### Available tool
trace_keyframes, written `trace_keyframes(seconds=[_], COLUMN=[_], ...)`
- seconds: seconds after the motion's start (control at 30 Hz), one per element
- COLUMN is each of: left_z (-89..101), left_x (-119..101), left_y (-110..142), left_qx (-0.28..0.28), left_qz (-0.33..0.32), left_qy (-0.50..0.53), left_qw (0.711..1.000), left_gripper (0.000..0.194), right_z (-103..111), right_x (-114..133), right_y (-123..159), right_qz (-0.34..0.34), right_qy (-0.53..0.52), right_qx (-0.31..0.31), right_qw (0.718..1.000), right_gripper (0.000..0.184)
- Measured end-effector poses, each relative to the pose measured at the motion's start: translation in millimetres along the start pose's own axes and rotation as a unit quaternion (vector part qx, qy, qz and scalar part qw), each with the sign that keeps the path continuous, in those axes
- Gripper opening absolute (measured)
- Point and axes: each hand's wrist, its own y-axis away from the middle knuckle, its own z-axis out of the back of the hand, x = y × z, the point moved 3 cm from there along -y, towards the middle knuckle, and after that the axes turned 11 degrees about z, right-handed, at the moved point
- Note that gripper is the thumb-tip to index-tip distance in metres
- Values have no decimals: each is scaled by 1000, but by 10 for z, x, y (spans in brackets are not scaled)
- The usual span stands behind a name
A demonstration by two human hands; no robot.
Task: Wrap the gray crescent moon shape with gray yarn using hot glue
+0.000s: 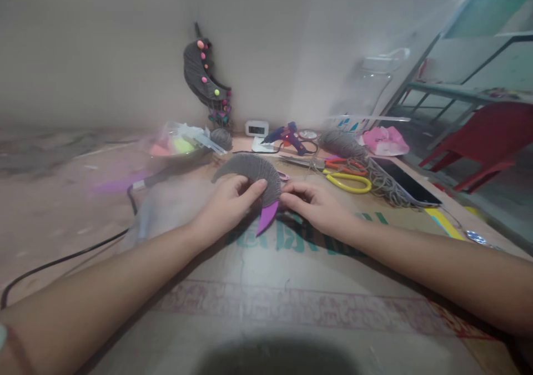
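- A crescent point(254, 167), wrapped in grey yarn, was held between both hands above a printed board point(291, 275), its bare purple tip point(267, 217) pointing toward the wearer.
- The left hand point(229, 200) had its fingers closed on the crescent's inner side, thumb on top, apparently to steady the curve and keep the wraps flat.
- The right hand point(314, 203) met the outer edge, thumb and forefinger nearly together, likely to control the yarn where wrapping ended; whether they gripped a strand could not be told.
- Yellow-handled scissors point(352, 182), an orange-handled pair point(343, 166) and loose yarn point(385, 183) lay beyond the right hand, seemingly for easy reach, with a dark-screened device point(406, 181) beside the yarn.
- A glue gun point(289, 136), its red light showing, sat behind the work, near a small clock point(257, 128), perhaps to keep its nozzle off the board.
- The pinkish tabletop point(83, 214) met a plain wall point(283, 42), where a decorated crescent point(197, 72) hung.
- At right stood a red chair point(491, 136) and a metal frame point(441, 92).
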Motion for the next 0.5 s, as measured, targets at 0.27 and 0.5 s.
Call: trace_keyframes(seconds=[0.27, 0.5], left_z=[5, 13], left_x=[-9, 70], left_y=[9, -47], left_qx=[3, -11], left_qz=[19, 15], left_qy=[24, 24], left_qw=[1000, 1000], left_gripper=[44, 47], right_z=[68, 120], right_x=[-1, 93], right_y=[20, 25], right_qz=[10, 18], right_qy=[27, 91], right_qx=[-73, -95], right_qw=[997, 991], right_gripper=[24, 16])
